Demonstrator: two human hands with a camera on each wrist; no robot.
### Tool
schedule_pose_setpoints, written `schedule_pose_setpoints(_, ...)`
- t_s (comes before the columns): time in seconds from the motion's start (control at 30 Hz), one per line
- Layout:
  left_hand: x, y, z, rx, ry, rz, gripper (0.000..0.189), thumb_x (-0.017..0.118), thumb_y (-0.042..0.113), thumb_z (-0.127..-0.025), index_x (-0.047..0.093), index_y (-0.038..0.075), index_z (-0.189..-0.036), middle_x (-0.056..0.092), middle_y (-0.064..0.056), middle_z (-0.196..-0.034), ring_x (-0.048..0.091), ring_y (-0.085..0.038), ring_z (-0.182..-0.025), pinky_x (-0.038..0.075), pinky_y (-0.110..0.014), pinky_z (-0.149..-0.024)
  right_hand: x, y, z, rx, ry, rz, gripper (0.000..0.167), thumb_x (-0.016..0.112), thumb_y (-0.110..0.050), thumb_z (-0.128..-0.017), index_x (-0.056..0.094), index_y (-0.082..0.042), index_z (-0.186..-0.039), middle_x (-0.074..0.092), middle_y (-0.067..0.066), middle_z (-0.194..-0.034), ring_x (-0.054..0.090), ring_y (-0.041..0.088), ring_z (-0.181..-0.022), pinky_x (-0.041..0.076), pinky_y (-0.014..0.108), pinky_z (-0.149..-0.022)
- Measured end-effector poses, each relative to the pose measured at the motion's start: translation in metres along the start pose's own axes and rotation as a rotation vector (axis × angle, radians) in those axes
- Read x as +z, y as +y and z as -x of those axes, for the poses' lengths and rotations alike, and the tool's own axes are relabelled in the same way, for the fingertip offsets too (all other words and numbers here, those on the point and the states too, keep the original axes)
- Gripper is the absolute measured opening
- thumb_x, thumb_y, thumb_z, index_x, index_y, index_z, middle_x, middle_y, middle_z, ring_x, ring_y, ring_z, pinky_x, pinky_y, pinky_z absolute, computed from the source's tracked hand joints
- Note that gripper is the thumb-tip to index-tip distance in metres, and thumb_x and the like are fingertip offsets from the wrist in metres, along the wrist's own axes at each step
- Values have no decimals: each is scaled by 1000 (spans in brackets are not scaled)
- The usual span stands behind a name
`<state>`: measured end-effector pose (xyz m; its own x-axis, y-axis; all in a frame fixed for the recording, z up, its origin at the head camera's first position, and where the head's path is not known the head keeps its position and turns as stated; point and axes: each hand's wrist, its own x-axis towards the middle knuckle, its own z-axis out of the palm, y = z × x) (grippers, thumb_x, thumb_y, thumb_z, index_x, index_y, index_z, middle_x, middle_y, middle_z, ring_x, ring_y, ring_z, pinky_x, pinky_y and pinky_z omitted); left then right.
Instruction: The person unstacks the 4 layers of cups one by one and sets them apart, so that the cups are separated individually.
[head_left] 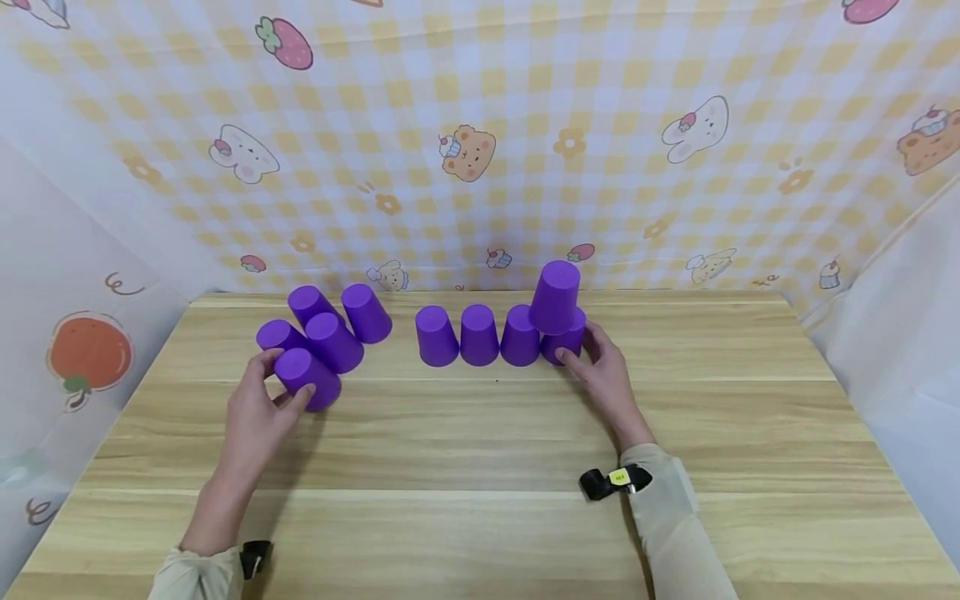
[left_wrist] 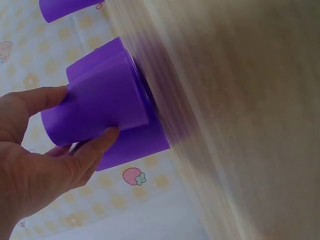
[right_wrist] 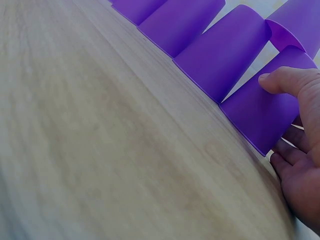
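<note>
Take the pale, streaky wood-grain tabletop (head_left: 465,458) in the head view as a clock face, twelve lying toward the yellow-and-white checked cloth printed with cartoon animals and strawberries (head_left: 510,100); at ten o'clock the left hand (head_left: 258,408) pinches a smooth purple tapered cup, mouth down (head_left: 307,379), between thumb and curled fingers; whether that cup's rim touches the wood I cannot tell.

Four like purple cups stand mouth down close by; seen from the held cup, the left-hand neighbour (head_left: 279,333) lies at eleven o'clock, the back cup (head_left: 309,307) at twelve, the middle cup (head_left: 336,343) at one, the outer cup (head_left: 367,313) between one and two.

A row of four inverted purple cups (head_left: 480,335) runs from just before twelve to past one; a fifth inverted cup (head_left: 557,298) rests upon the two toward one o'clock, bridging their tops; the right hand (head_left: 609,382) grips the row's end cup (head_left: 564,343), thumb on the near face, fingers around the outer side.

Beige sleeves (head_left: 675,517) enter from eight and four o'clock; a black wrist device with a yellow label (head_left: 618,479) sits at the right cuff.
</note>
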<state>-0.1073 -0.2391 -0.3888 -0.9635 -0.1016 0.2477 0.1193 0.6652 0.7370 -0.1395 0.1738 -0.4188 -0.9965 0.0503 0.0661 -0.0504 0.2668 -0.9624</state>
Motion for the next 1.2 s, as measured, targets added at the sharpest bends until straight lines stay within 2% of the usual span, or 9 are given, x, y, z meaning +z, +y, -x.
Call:
schedule_pose_setpoints(0.1,0,-1,-1,10,1,-9,58,70,-8,-75,40,-14,-124,49,-29,-114,49,-40,-104,42,0,-67,0,0,-1,-1,-1,1,59,64,-10,-88,37,4,-138,40,23,-138,36,33,-129,26,40,-109)
schedule_pose_setpoints(0.2,0,-1,-2,11,-4,-21,59,70,-8,-74,39,-15,-124,48,-29,-113,49,-40,-103,45,-3,-67,0,0,-1,-4,-2,1,59,64,-10,-88,37,4,-137,41,23,-138,36,33,-129,26,40,-109)
schedule_pose_setpoints(0.3,0,-1,-2,26,-10,-49,62,70,-8,-73,37,-16,-126,48,-31,-114,49,-41,-103,55,-25,-71,0,0,-1,-5,-2,1,59,65,-11,-87,37,4,-137,40,22,-138,36,33,-129,26,40,-109)
schedule_pose_setpoints(0.4,0,-1,-2,45,2,-81,66,72,-6,-73,36,-17,-127,46,-34,-118,47,-43,-105,52,-50,-73,0,0,-1,-6,-1,2,59,65,-11,-87,37,5,-138,40,23,-138,36,33,-129,26,40,-109)
schedule_pose_setpoints(0.47,0,0,0,46,19,-94,66,72,-4,-74,37,-16,-128,45,-34,-121,45,-44,-107,50,-55,-73,0,0,-1,-9,0,-2,60,65,-10,-87,37,5,-137,40,23,-138,36,34,-129,26,41,-109)
schedule_pose_setpoints(0.67,-3,9,7,8,111,-47,57,67,-4,-78,41,-11,-129,39,-29,-128,38,-39,-116,46,-52,-80,1,1,-1,-12,-2,-11,59,65,-9,-87,37,5,-137,40,23,-138,36,34,-129,26,40,-109)
schedule_pose_setpoints(0.87,2,31,11,71,217,-13,48,69,-3,-78,50,-5,-123,47,-20,-126,42,-30,-114,41,-24,-83,0,3,-1,-1,-3,4,59,65,-10,-87,37,4,-138,40,22,-138,36,33,-129,27,38,-109)
schedule_pose_setpoints(1.07,19,65,7,227,176,89,46,69,-6,-77,53,-2,-121,50,-16,-125,47,-28,-110,45,-41,-90,-1,4,-1,5,0,2,59,65,-10,-87,37,4,-138,40,22,-138,36,33,-129,26,39,-109)
schedule_pose_setpoints(1.2,29,85,2,271,122,153,47,68,-4,-79,52,0,-124,51,-14,-124,49,-23,-111,47,-44,-89,-1,4,-1,-7,-2,-5,59,65,-9,-87,37,5,-137,40,23,-138,36,34,-129,26,39,-109)
